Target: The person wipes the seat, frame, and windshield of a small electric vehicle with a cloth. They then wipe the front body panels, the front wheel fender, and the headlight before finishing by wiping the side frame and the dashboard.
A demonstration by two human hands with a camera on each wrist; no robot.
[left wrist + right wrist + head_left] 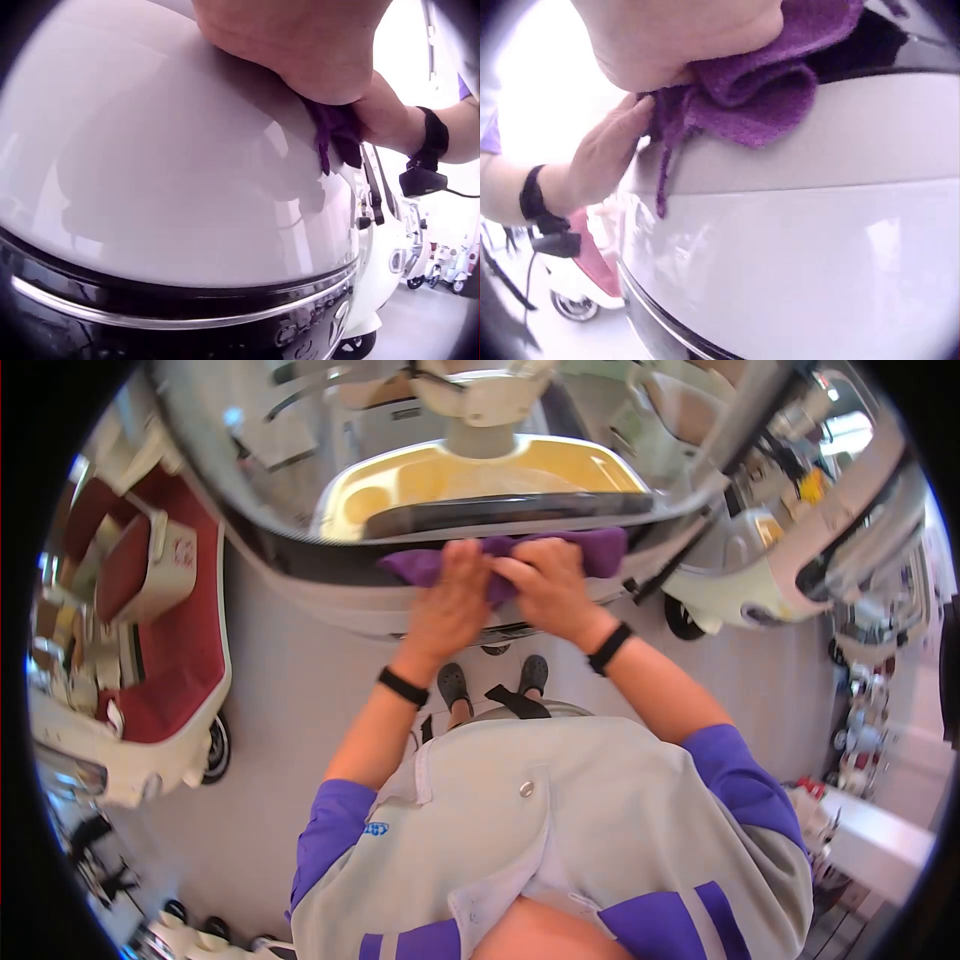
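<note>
A purple cloth (603, 549) lies bunched along the top edge of a white scooter body (330, 605). My left hand (455, 592) presses flat on the cloth with its fingers stretched out. Right beside it, touching it, my right hand (546, 586) grips a bunched fold of the cloth with curled fingers. The left wrist view shows the cloth (334, 132) squeezed between my left hand (300, 45) and right hand (390, 116) on the glossy white panel (187, 172). In the right wrist view the cloth (757, 97) bulges under my right hand (682, 37), with my left hand (607, 154) at its edge.
A red-and-white scooter (170, 620) stands at the left and another white scooter (760, 570) at the right. A cream-yellow moulded part (480, 475) shows beyond the cloth. My feet (490, 682) stand on grey floor close to the scooter. More scooters (442, 262) line the background.
</note>
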